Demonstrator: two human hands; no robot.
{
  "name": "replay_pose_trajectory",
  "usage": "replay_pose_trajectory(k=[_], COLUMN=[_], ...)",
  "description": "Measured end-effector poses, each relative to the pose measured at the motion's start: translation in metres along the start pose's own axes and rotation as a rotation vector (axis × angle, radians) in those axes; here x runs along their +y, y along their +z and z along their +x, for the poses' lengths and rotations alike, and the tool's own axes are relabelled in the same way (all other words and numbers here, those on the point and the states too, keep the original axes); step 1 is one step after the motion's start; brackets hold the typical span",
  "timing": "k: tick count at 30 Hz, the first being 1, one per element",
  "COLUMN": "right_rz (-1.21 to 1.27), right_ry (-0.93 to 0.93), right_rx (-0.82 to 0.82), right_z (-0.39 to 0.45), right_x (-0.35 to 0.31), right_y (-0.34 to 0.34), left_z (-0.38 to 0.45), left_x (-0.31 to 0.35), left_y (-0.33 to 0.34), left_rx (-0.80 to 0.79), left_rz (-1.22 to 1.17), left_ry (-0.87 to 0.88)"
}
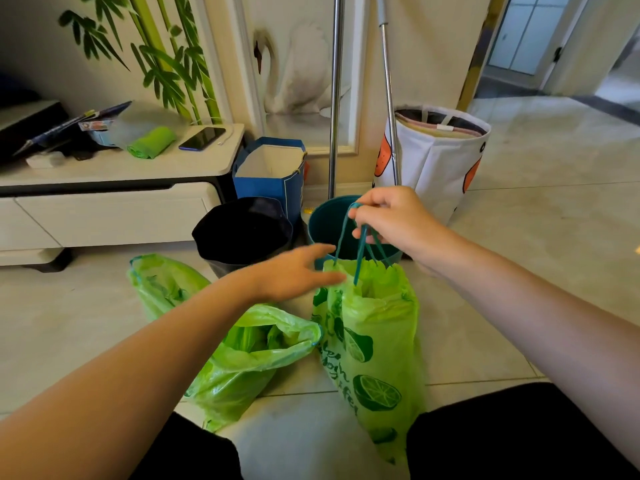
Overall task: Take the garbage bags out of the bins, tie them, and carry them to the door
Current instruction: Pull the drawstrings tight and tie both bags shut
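My right hand (391,220) pinches the teal drawstrings (360,251) of a green lime-printed garbage bag (377,344), pulling them up so the bag's mouth gathers. My left hand (298,271) is spread flat, fingers touching the gathered top of that bag, holding nothing. A second green bag (256,358) lies open on the floor under my left forearm, and a third (162,282) lies farther left. Behind them stand a black bin (242,230) and a teal bin (329,223), neither showing a bag inside.
A blue paper bag (273,171) stands behind the bins, with a white fabric basket (440,157) and two metal poles (336,98) to the right. A low white cabinet (114,192) at left carries a phone and a green bag roll. An open doorway (526,39) lies far right.
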State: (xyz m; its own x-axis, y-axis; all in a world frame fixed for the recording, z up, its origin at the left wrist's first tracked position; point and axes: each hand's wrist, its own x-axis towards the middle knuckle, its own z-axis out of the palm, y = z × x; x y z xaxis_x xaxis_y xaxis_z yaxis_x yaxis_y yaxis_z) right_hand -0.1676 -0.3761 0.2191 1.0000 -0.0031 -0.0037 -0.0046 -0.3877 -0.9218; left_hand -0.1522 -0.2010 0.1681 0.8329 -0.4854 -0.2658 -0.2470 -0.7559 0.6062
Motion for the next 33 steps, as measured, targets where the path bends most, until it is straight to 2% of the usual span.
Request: replay_pose_trajectory(k=[1,3,6,10,12,15,17,20,23,28,33], right_rz=[0.040,0.100,0.154,0.280,0.318,0.283,0.327,0.396,0.458,0.421,0.480], right_ry=[-0.003,-0.015,-0.057,-0.106,-0.140,-0.205,-0.232,-0.252,-0.278,-0.328,-0.327], right_rx=[-0.006,0.004,0.006,-0.044,-0.037,0.036,0.065,0.110,0.152,0.135,0.193], right_z=[-0.001,-0.003,-0.007,-0.012,-0.013,-0.012,-0.011,-0.010,-0.011,-0.013,-0.013], right_x=[-0.003,-0.007,-0.012,-0.016,-0.016,-0.017,-0.018,-0.020,-0.025,-0.030,-0.039], right_y=[0.000,-0.001,-0.001,0.001,0.002,0.000,-0.004,-0.010,-0.015,-0.011,-0.009], left_z=[0.000,0.004,0.019,0.038,0.045,0.050,0.051,0.049,0.048,0.049,0.042], left_x=[-0.002,-0.002,0.013,0.030,0.031,0.022,0.013,-0.003,-0.020,-0.036,-0.032], left_y=[0.010,0.028,0.048,0.068,0.075,0.081,0.085,0.095,0.099,0.086,0.075], left_rx=[-0.100,-0.104,0.114,0.404,0.488,0.533,0.499,0.273,0.106,0.080,0.077], left_rz=[-0.014,-0.010,-0.125,-0.435,-0.425,-0.422,-0.389,-0.083,0.124,0.261,0.287], left_ry=[-0.003,0.057,0.127,0.055,0.005,-0.039,-0.038,0.003,-0.108,-0.177,-0.178])
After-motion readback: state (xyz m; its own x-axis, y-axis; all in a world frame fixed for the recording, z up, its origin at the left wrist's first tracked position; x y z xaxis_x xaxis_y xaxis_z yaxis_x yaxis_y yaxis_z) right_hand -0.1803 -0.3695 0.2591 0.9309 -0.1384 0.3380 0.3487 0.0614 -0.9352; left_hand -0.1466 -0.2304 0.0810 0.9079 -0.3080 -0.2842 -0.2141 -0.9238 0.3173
